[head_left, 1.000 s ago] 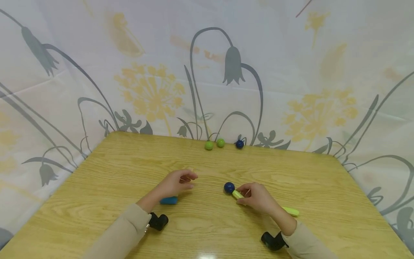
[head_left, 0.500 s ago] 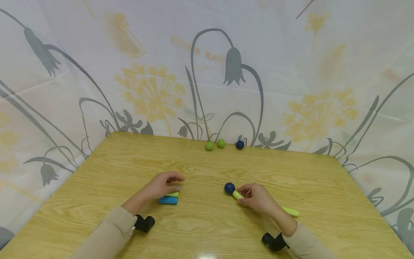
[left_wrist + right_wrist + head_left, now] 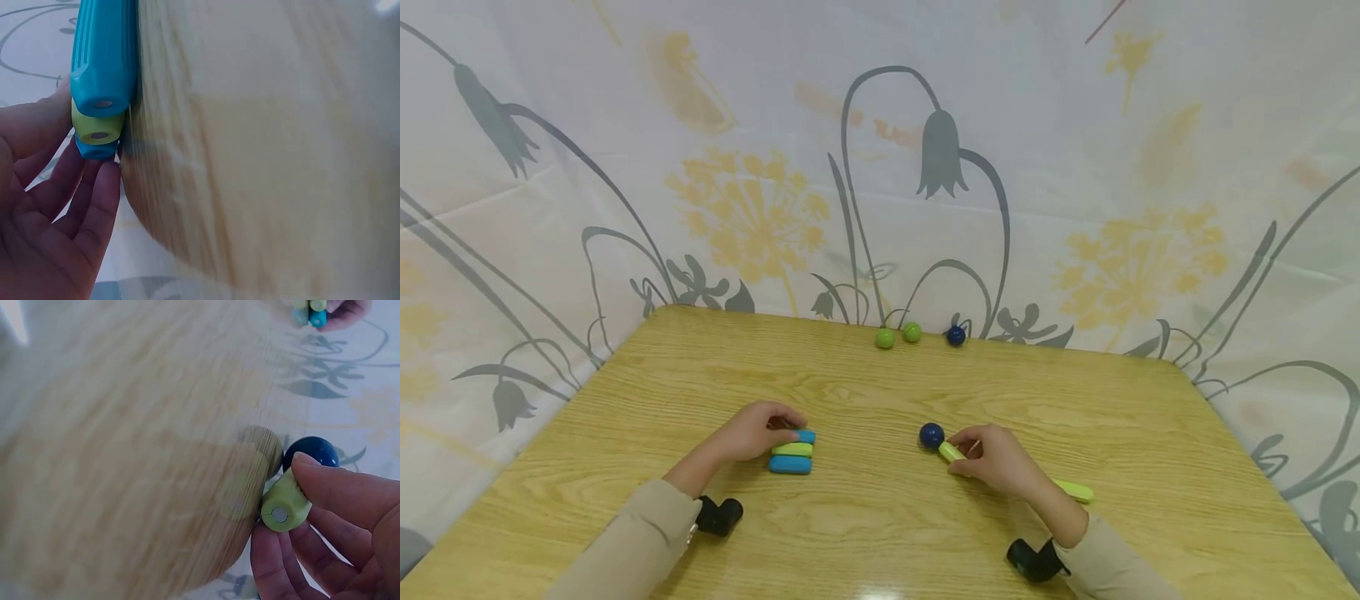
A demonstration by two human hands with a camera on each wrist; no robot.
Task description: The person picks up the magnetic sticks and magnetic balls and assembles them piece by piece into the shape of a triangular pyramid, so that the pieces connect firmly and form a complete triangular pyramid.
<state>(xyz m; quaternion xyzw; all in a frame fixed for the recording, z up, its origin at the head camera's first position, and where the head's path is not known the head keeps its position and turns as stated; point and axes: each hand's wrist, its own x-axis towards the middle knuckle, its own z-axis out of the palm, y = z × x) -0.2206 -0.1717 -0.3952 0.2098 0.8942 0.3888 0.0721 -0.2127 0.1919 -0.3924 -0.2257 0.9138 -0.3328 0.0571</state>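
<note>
sticks, magnetic, three (image 3: 792, 451): two blue and one yellow-green between, lying side by side on the table (image 3: 880, 517), left of centre. left hand (image 3: 747, 433) now rests curled over the far blue stick; a second ago only one blue stick showed there, then the green, so the row has grown by one piece each half second. yellow-green stick (image 3: 952, 452): pinched in the right hand (image 3: 998, 459), its tip against a dark blue ball (image 3: 932, 434); this pair has not shifted. another yellow-green stick (image 3: 1073, 490) beside the right wrist. two green balls (image 3: 898, 335) and one blue ball (image 3: 955, 335) at the far edge. no brand, label or writing legible.
</note>
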